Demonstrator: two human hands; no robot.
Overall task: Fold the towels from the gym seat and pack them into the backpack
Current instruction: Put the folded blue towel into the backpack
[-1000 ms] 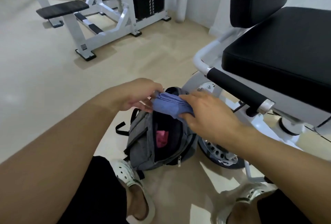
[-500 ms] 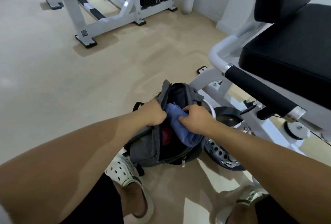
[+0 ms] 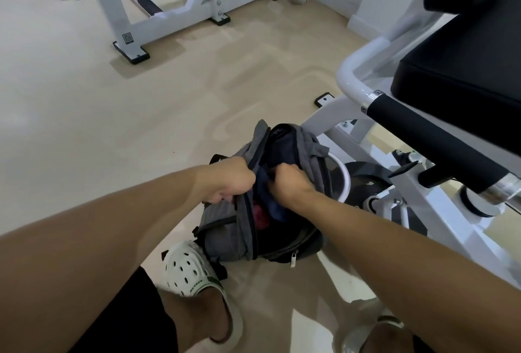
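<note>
Change: since a second ago, your right hand (image 3: 286,183) has pushed the blue towel (image 3: 275,206) from above the opening down inside the backpack (image 3: 225,228).
Right hand: curled round the towel within the main compartment.
Left hand (image 3: 228,183): grips the grey front panel, pulling the opening wide.
Backpack: on the floor (image 3: 84,127) beside the gym seat (image 3: 465,70), against your white clog (image 3: 189,271).
Inside: something pink (image 3: 259,216) beside the towel.

Grey backpack (image 3: 225,220), blue towel (image 3: 277,209), perhaps pink inside
</note>
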